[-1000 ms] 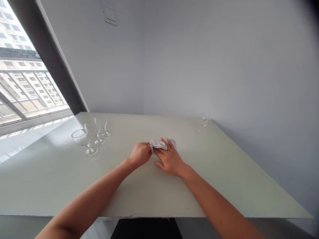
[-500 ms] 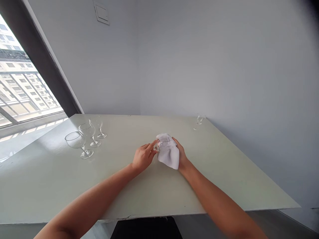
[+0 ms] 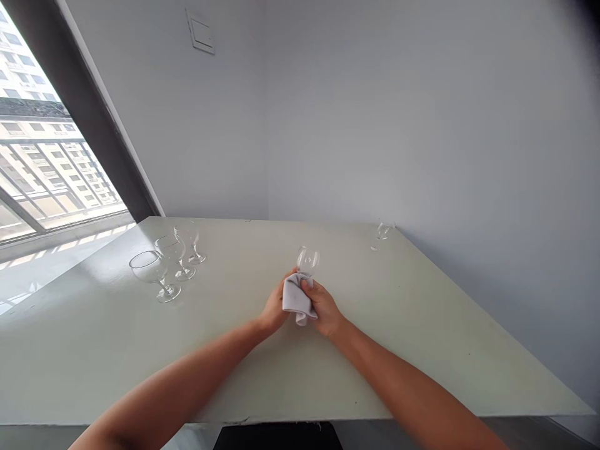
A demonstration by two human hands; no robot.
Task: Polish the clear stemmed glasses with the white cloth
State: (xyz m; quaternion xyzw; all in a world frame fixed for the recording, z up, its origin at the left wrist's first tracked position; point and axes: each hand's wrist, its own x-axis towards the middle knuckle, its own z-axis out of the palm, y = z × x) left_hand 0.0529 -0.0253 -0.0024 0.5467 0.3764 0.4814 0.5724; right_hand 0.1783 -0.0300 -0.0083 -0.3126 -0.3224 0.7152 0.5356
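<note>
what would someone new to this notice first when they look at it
Probably the white cloth at mid-table, bunched between the left hand and the right hand, with a clear glass bowl showing just beyond it. Next, three stemmed glasses stand grouped on the left of the pale table, while a single glass sits near its far right corner. The bright window at far left also draws the eye.

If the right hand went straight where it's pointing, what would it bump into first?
Beyond the white cloth the right hand holds, probably the left hand; the cloth hides how close they are.
</note>
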